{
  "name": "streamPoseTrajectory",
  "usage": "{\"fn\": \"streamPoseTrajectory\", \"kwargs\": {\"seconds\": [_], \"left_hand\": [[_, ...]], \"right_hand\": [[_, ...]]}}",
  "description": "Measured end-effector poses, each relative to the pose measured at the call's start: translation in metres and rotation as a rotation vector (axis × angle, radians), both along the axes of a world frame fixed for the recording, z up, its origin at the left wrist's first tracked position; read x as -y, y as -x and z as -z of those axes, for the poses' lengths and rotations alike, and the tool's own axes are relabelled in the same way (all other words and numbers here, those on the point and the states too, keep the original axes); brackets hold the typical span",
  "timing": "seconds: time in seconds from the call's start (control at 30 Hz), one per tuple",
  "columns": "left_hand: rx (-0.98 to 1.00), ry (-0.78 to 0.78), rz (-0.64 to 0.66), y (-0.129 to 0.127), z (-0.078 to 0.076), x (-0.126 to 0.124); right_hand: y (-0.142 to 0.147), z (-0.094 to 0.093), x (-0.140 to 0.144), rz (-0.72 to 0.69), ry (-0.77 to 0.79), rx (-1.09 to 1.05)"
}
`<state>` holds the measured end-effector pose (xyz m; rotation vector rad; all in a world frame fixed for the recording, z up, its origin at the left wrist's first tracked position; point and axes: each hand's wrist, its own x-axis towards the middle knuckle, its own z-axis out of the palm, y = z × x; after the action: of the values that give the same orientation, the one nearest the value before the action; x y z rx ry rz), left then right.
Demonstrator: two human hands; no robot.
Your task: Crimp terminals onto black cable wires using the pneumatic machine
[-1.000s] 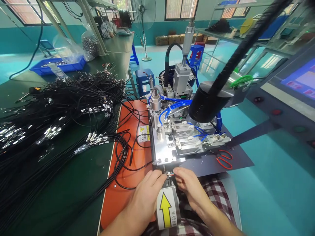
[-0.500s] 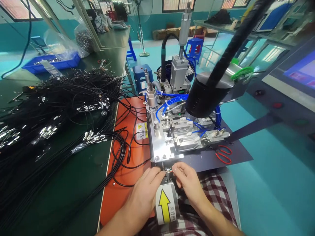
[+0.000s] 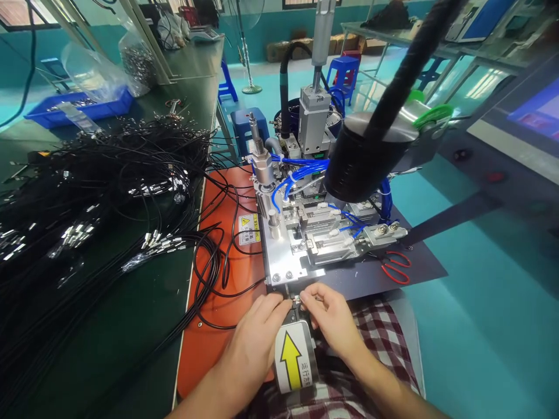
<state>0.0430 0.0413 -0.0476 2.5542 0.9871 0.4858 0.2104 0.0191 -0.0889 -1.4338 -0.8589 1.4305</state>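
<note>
Both hands have crept up toward the machine (image 3: pixel 301 233) since a second ago; my right hand (image 3: pixel 329 317) now pinches a small metal piece (image 3: pixel 297 299) at its near edge, left hand (image 3: pixel 257 334) fingertips closed beside it. Fingers sit right under the clamps, so a cycle could nip them; loose black cables (image 3: pixel 131 192) left of the machine could snag

Between the fingertips of the left hand (image 3: pixel 257 340) and right hand (image 3: pixel 332 323) sits a small metal part (image 3: pixel 297 299), too tiny to identify, and whether either hand grips it cannot be told. Both forearms are cut off at six o'clock. The cable pile (image 3: pixel 87 192) runs off at nine o'clock.
</note>
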Motion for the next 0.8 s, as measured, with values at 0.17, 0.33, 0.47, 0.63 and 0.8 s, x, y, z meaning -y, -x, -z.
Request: {"fn": "streamPoseTrajectory", "kwargs": {"seconds": [0.17,0.33,0.47,0.63,0.8], "left_hand": [[0.013,0.009,0.003,0.0011,0.0012,0.0008],[0.041,0.032,0.015,0.0032,0.0042,0.0008],[0.045,0.051,0.011,0.003,0.0049,0.0002],[0.026,0.094,0.014,0.0023,0.0041,-0.0006],[-0.033,0.124,-0.001,0.0037,0.0047,0.0016]], "right_hand": [[-0.0039,-0.0007,-0.0013,-0.072,0.002,0.045],[-0.0049,-0.0067,-0.0046,-0.081,0.044,-0.028],[-0.004,-0.0069,-0.0049,-0.125,0.084,-0.092],[-0.0049,-0.0072,-0.0016,-0.096,0.077,-0.136],[-0.007,-0.0077,-0.003,-0.091,0.088,-0.167]]}}
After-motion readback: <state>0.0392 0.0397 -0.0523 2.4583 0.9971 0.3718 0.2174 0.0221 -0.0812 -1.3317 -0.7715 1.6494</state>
